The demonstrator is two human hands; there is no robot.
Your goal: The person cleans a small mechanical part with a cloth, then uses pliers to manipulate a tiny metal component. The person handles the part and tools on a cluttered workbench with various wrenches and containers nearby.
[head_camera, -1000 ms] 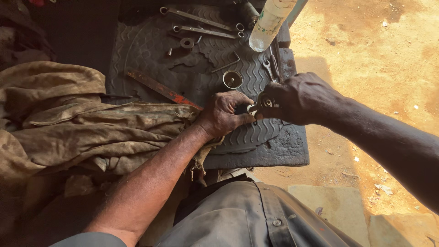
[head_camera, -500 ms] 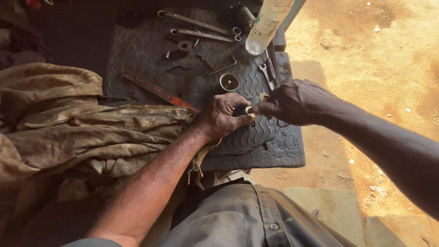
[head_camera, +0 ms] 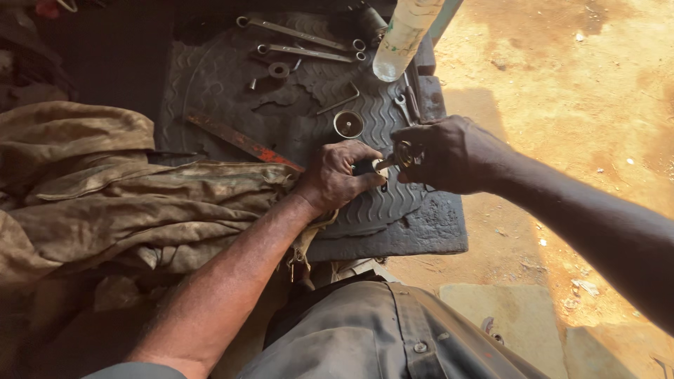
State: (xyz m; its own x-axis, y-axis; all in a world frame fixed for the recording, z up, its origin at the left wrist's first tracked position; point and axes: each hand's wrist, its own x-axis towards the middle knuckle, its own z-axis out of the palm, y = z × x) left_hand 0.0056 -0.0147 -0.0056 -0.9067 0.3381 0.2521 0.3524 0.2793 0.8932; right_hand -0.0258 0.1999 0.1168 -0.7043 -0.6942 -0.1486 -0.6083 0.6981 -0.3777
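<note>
My left hand (head_camera: 338, 175) and my right hand (head_camera: 446, 152) meet over a dark ribbed rubber mat (head_camera: 393, 231). Together they grip a small round metal part (head_camera: 401, 154) with a pale tip between the fingertips. The left fingers pinch its near end, the right fingers close around the ring-shaped end. Most of the part is hidden by the fingers.
On the mat lie two long spanners (head_camera: 295, 31), a hex key (head_camera: 340, 102), a small metal cup (head_camera: 348, 124), a washer (head_camera: 279, 69) and a rusty red blade (head_camera: 242, 138). A clear plastic bottle (head_camera: 404, 35) stands at the back. Dirty cloth (head_camera: 105, 189) is heaped left; sandy ground (head_camera: 576, 91) lies right.
Both hands stay joined on the small part; the right hand has shifted slightly and turned on it. The view has drifted a little.
</note>
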